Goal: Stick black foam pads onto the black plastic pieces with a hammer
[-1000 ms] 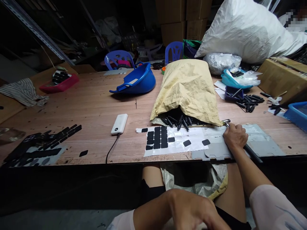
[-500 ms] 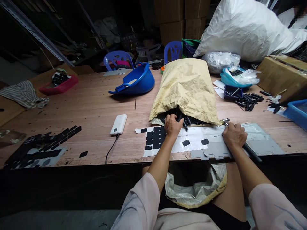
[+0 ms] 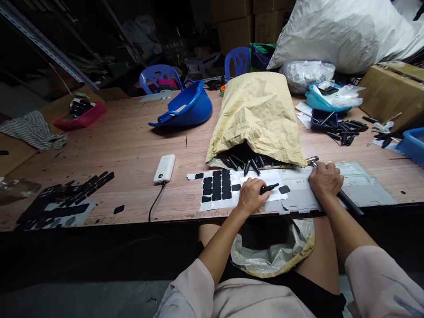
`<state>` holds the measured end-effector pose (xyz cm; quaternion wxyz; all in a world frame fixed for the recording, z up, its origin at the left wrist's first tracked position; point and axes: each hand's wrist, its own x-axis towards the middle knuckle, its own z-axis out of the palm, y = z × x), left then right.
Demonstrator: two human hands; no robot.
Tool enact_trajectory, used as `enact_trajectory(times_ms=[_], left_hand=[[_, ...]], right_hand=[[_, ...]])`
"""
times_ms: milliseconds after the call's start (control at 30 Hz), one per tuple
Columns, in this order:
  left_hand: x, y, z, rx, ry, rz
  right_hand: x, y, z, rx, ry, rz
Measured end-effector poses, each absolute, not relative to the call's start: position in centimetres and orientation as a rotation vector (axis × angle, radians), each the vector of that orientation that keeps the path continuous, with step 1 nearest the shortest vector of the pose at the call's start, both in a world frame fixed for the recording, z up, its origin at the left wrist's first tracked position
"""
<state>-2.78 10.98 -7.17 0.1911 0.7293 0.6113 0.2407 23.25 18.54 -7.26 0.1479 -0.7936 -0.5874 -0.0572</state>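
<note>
My left hand (image 3: pixel 251 194) is closed on a black pen-like piece (image 3: pixel 269 188), whose tip points right over the white sheet (image 3: pixel 245 203). Rows of black rounded patches (image 3: pixel 217 185) lie on that sheet. Beyond it a yellow sack (image 3: pixel 256 112) lies with its mouth toward me, and several loose black pieces (image 3: pixel 254 166) spill at the opening. My right hand (image 3: pixel 326 179) is wrapped round a hammer (image 3: pixel 348 202); its metal head rests near the sack's corner, and its dark handle slants down to the table edge over a grey plastic-covered board (image 3: pixel 364 181).
A white power bank (image 3: pixel 164 168) with a cable and a blue basin (image 3: pixel 192 106) are on the left. A black pile (image 3: pixel 49 205) lies far left. To the right are a small dark box (image 3: pixel 323 120), black pieces and a carton (image 3: pixel 394 95). An open sack (image 3: pixel 271 260) is at my lap.
My left hand has come out of the sack's mouth toward me, now with a black piece in its fingers. My right hand has kept its hold on the hammer. The view has shifted slightly.
</note>
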Motion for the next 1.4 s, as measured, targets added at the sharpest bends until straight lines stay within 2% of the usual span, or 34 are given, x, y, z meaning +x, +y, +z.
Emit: enact_trajectory(times_ms=[233, 333, 433, 567, 867, 1233, 1400], left_hand=[[-2.6, 11.7, -8.8, 1.963, 1.615, 0.734], [-2.7, 11.8, -8.7, 1.929, 1.621, 0.736], [-2.6, 11.7, -8.5, 1.907, 1.628, 0.73], [-2.5, 11.7, -8.3, 1.894, 1.645, 0.699], [-2.3, 11.9, -8.4, 1.869, 1.653, 0.68], [-2.2, 11.8, -8.5, 1.847, 1.641, 0.706], [-2.2, 11.8, -8.2, 1.85, 1.635, 0.714]], right_hand=[[23.7, 17.3, -5.1, -2.23, -1.603, -0.008], [22.7, 13.9, -4.5, -1.963, -1.532, 0.028], [20.7, 9.8, -4.9, -1.642, -1.619, 0.278], [17.5, 6.7, -6.0, -1.494, -1.72, 0.454], [14.4, 6.3, -7.0, -1.493, -1.949, 0.173], [15.1, 6.1, -7.1, -1.581, -1.903, 0.158], [17.4, 8.5, -5.3, -1.629, -1.821, 0.048]])
